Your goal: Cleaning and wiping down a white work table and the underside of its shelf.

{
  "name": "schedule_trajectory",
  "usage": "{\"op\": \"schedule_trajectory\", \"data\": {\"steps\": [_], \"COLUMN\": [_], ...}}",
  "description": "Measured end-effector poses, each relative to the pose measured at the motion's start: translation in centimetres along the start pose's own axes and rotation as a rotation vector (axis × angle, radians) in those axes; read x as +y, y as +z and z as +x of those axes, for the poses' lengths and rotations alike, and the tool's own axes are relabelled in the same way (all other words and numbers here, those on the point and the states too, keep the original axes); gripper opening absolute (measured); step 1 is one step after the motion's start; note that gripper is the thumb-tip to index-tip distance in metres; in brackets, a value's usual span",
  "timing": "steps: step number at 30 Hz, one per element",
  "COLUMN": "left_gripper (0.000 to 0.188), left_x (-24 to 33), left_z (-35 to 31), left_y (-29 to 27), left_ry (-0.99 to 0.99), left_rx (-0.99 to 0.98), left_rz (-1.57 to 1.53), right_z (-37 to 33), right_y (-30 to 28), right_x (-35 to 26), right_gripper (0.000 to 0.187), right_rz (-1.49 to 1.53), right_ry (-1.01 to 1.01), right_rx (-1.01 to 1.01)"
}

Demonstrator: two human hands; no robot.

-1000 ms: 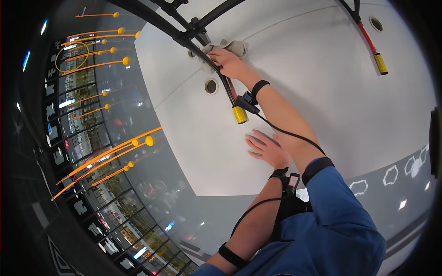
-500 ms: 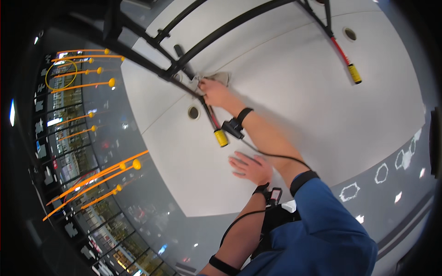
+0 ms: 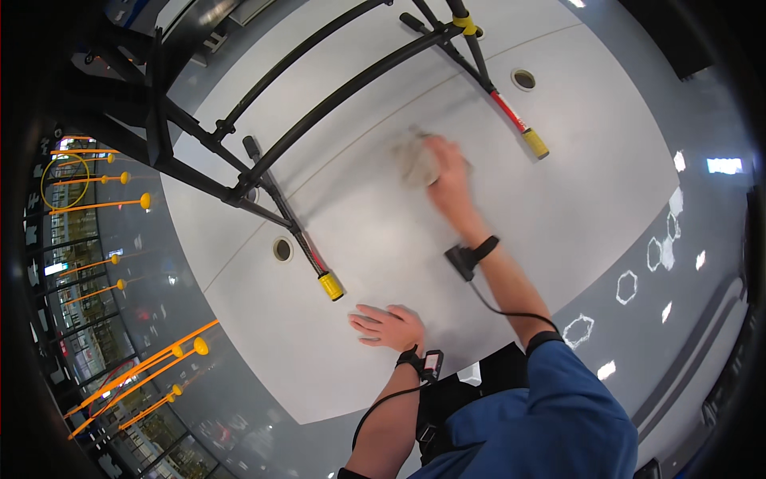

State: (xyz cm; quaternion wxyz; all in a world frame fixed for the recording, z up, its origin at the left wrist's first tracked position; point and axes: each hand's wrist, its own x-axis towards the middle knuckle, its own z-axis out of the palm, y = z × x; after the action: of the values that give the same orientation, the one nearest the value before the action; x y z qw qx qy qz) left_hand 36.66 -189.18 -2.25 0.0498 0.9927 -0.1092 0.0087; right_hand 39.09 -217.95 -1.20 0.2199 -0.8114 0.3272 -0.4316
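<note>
On my left, orange sticks [image 3: 159,357] with yellow balls [image 3: 201,346] show past the white table [image 3: 279,351]. Next is a black leg [image 3: 293,223] with a yellow tip [image 3: 330,286]. Near it, my left hand [image 3: 389,327] lies open and flat. Farther off, mid-table, my blurry right hand [image 3: 455,194] grips the rag [image 3: 413,162] on the top. Right of that is a red-and-yellow leg end [image 3: 509,112].

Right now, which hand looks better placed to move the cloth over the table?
Probably the right hand: it is on the beige cloth, out over the white table. The left hand lies palm-down, apart from the cloth.
</note>
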Motion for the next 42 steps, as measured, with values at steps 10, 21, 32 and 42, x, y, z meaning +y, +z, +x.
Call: {"op": "schedule_trajectory", "data": {"steps": [10,21,32,42], "left_gripper": [0.07,0.068,0.069,0.069], "left_x": [0.3,0.0,-0.1,0.2], "left_z": [-0.1,0.2,0.4,0.2], "left_y": [-0.5,-1.0,-1.6,-1.5], "left_ry": [-0.004,-0.042,-0.016,-0.019], "left_rx": [-0.021,-0.042,-0.061,-0.07], "left_rz": [-0.004,0.003,-0.002,0.001], "right_z": [9.2,5.5,19.2,13.9], "right_y": [-8.5,-11.0,-11.1,-6.1], "right_x": [13.7,12.3,2.2,13.4], "right_gripper": [0.026,0.028,0.022,0.034], "right_rz": [-0.404,-0.371,0.245,0.223], "right_ry": [0.228,0.265,-0.132,0.061], "right_rx": [-0.169,-0.125,0.029,-0.08]}}
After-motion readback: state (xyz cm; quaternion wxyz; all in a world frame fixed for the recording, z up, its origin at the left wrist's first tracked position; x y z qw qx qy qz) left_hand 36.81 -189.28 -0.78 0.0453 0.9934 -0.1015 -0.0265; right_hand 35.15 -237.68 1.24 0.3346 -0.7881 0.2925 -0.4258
